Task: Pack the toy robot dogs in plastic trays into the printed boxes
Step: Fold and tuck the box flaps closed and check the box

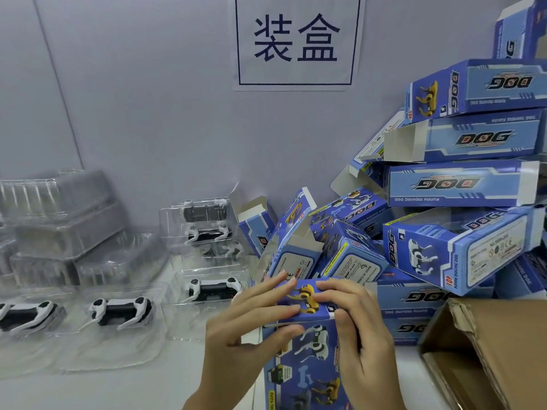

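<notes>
Both hands grip one blue box (305, 344) standing on end at the near edge of the white table (124, 389). The left hand (251, 327) wraps its left side, fingers curled across the end flap; the right hand (358, 329) clamps the right side, fingertips pressing the same flap, which bears a yellow dog picture. Whether the flap is fully tucked in is hard to tell, since the fingers cover its edges.

Left of the grip, white-and-black dogs (121, 310) lie in clear trays (204, 324) spread over the table, some stacked two high just beyond the left hand. Further left, against the wall, empty clear trays (59, 214) are piled up.

Behind and to the right of the grip rises a loose heap of boxes (461, 184), several with open flaps, leaning on the wall. Just right of the right hand sits a brown carton (485, 344), its torn flap open.

The wall (148, 99) is plain pale grey. High above the grip hangs a paper sign (296, 39) with two large dark characters inside a frame.
</notes>
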Motion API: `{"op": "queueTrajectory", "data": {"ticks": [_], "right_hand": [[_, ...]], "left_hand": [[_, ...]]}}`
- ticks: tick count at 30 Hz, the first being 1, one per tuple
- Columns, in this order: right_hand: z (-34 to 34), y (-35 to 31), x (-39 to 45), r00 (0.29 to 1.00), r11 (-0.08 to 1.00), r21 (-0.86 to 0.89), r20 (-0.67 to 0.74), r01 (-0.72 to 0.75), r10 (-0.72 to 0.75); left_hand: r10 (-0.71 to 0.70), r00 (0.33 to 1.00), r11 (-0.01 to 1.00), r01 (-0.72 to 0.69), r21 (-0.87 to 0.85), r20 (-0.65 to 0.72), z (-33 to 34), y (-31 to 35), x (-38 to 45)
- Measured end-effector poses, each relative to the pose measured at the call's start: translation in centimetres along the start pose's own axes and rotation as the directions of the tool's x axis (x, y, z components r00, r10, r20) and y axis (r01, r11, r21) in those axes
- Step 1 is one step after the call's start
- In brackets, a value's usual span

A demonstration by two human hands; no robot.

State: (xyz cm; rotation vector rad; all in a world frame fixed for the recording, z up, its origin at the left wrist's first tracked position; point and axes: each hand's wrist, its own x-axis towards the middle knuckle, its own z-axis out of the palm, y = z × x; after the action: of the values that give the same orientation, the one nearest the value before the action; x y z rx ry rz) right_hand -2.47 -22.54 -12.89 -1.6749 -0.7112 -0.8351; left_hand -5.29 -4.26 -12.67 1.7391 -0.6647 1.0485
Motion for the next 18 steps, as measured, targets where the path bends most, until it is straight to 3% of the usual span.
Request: {"op": "queueTrajectory", "data": {"ticks": [4, 9, 16, 18], "right_hand": [[0.1, 0.2, 0.0, 1.0, 1.0, -0.007, -0.024, -0.018, 0.018], [0.4, 0.1, 0.0, 0.994, 0.996, 0.051, -0.08, -0.073, 0.077], [0.3, 0.0, 0.0, 0.991, 0.997, 0.019, -0.109, -0.077, 0.079], [0.4, 0.1, 0.0, 0.993, 0.998, -0.037, -0.112, -0.049, 0.045]], "left_hand": [[-0.02, 0.997, 1.0, 0.021, -0.003, 0.081, -0.1, 0.4, 0.2], [-0.143, 0.976, 0.977, 0.165, -0.132, 0.167, -1.1, 0.7, 0.5], [-0.148, 0.989, 0.989, 0.148, 0.003, -0.027, -1.0, 0.0, 0.7], [-0.212, 0.974, 0.977, 0.212, -0.016, -0.081, -0.6, 0.1, 0.7]]}}
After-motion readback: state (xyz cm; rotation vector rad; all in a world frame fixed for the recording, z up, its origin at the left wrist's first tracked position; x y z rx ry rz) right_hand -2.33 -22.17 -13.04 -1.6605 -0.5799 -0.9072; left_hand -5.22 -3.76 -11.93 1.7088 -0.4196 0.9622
